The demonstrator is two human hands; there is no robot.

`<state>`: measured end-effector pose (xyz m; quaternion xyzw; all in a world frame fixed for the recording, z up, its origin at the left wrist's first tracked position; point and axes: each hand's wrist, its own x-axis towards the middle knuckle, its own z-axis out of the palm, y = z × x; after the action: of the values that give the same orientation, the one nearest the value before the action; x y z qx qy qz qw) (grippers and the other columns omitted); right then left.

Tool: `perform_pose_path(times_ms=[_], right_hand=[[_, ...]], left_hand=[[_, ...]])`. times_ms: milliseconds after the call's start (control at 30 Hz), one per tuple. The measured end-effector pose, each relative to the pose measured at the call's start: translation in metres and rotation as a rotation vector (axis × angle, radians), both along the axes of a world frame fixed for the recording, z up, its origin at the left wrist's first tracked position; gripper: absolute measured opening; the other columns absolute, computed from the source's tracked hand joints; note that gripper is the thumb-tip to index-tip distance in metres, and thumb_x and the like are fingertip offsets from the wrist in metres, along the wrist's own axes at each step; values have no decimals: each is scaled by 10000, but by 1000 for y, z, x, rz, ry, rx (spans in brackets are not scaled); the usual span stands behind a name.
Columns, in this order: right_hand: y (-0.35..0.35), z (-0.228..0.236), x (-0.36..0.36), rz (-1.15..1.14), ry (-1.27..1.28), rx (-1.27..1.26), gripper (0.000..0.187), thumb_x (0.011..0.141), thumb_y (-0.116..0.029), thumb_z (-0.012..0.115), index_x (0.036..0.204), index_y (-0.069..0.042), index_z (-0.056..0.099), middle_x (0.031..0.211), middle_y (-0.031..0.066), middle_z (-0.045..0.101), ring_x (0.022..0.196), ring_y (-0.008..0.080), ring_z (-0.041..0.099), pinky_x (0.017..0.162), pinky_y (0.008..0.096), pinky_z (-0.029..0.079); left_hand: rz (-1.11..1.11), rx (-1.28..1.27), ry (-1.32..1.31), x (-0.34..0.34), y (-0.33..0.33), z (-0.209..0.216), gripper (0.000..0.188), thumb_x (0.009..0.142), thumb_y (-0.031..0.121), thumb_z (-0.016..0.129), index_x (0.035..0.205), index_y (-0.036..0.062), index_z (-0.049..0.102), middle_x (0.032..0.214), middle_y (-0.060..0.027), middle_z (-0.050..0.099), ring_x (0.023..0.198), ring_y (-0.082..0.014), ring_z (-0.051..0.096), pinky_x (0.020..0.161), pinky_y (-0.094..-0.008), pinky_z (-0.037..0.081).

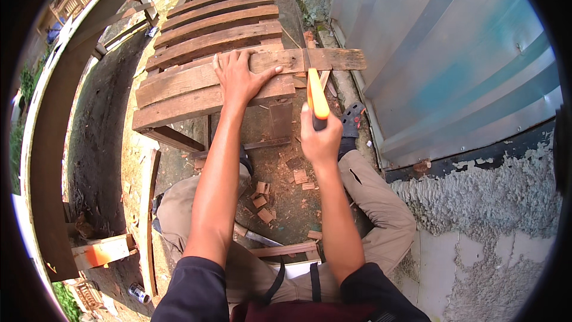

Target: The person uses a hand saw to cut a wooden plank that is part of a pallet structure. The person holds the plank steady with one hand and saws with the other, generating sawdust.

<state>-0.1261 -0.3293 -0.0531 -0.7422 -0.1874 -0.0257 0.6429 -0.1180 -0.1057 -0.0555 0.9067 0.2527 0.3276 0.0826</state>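
Observation:
A brown wooden board (342, 59) lies across a low slatted wooden bench (217, 19), its right end sticking out past the bench. My left hand (239, 77) presses down on the board, palm flat with thumb and fingers spread. My right hand (322, 137) is wrapped around the orange and black handle of a handsaw (318, 94). The saw is seen nearly edge-on, its thin blade meeting the board to the right of my left hand. How deep the cut goes cannot be made out.
Small wood offcuts (266, 215) and sawdust litter the ground between my legs, near a long-bladed tool (256, 236). A bluish corrugated metal sheet (441, 65) stands close on the right. At left are a long wooden frame (44, 143), a loose plank (148, 220) and a can (139, 293).

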Motion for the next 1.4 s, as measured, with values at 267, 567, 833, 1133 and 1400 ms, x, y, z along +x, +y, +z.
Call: perform_pose_path(times_ms=[267, 567, 833, 1133, 1400], right_hand=[[-149, -24, -147, 51, -6, -181, 115, 902, -56, 689, 812, 2, 648, 579, 62, 577, 489, 169, 615, 488, 322, 471], [30, 20, 48, -12, -58, 29, 295, 957, -221, 653, 806, 32, 649, 625, 149, 634, 557, 236, 608, 576, 392, 467], [-58, -22, -57, 27, -3, 3, 175, 949, -133, 675, 847, 10, 675, 596, 104, 578, 538, 146, 554, 530, 349, 436], [-63, -1, -65, 20, 122, 49, 211, 964, -127, 671, 830, 36, 649, 603, 7, 536, 596, 55, 490, 525, 289, 386], [39, 22, 58, -39, -37, -71, 301, 941, -219, 654, 793, 43, 643, 618, 144, 638, 559, 230, 624, 571, 396, 469]], left_hand=[[8, -35, 16, -6, -7, 6, 812, 678, 693, 812, 1215, 94, 703, 1216, -139, 629, 1301, -322, 489, 1229, -531, 140], [-25, -41, -8, 1, -11, 10, 841, 669, 712, 808, 1209, 75, 702, 1220, -159, 623, 1319, -323, 489, 1231, -538, 134], [20, -77, 18, -5, -8, 7, 834, 666, 711, 809, 1216, 91, 707, 1242, -135, 619, 1329, -318, 471, 1231, -531, 141], [-27, -56, -57, -10, -8, 4, 826, 682, 711, 798, 1198, 73, 707, 1198, -151, 628, 1283, -335, 510, 1221, -554, 143], [-31, -72, -4, 1, -10, 12, 865, 672, 733, 788, 1195, 50, 702, 1207, -148, 625, 1323, -341, 472, 1220, -555, 149]])
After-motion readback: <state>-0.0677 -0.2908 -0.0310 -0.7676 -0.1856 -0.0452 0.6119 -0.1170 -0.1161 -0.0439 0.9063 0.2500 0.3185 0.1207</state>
